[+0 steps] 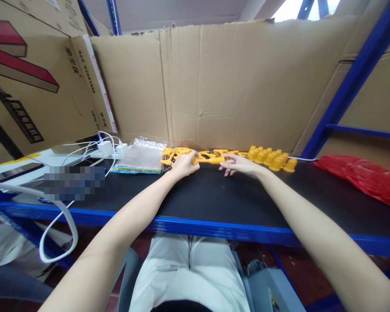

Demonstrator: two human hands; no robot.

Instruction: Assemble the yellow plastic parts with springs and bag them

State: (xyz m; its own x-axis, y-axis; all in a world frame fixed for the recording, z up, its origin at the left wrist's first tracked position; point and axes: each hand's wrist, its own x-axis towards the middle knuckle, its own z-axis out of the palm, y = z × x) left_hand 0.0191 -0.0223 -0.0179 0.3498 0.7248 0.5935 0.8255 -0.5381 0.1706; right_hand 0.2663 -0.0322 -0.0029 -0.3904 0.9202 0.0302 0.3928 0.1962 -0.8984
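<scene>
Though flat, yellow plastic strip (213, 159) left-right.

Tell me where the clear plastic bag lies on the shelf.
In the head view the clear plastic bag lies left of centre at the back of the black shelf, between the white chargers and the yellow plastic frames that the left hand grips.
</scene>
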